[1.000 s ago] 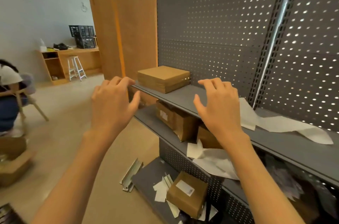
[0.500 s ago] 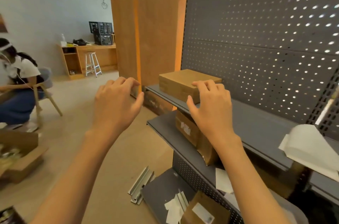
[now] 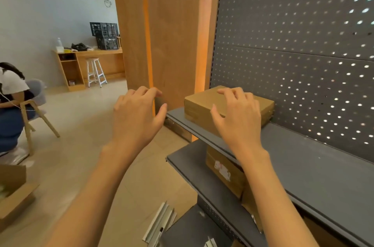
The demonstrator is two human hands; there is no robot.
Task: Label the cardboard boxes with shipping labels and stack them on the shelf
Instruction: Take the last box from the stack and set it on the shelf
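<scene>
A: Target is the flat brown cardboard box (image 3: 228, 108), right of frame centre, lying flat at the left end of the top grey metal shelf (image 3: 315, 167), its far side near or against the dark perforated back panel (image 3: 293, 54), can't tell which.

B: Handling?

A: My guess: light, stiff, matte card, not slippery. Low and wide, so take it by the two short sides, palms in; pinching the top edge would likely dent it. No label visible on the top or the near side.

B: Hands?

A: Right hand (image 3: 237, 117) is over the near corner, fingers spread and lightly bent, holding nothing. Whether the fingertips touch the top, can't tell. Left hand (image 3: 135, 117) is in the air left of the shelf end, well apart from the box, fingers loosely curved, empty.

B: Around it?

A: Lower centre-right, a taller brown cardboard box with a white label (image 3: 224, 171) stands on the shelf below. Bottom centre, pale metal rail pieces (image 3: 159, 222) lie on the floor. Tall wooden panel (image 3: 162, 30) behind the shelf end. Left edge, a seated person (image 3: 12, 101) on a chair. Lower left, an open carton (image 3: 14, 196). Upper left, a white stool (image 3: 95, 72) by a wooden counter.
</scene>
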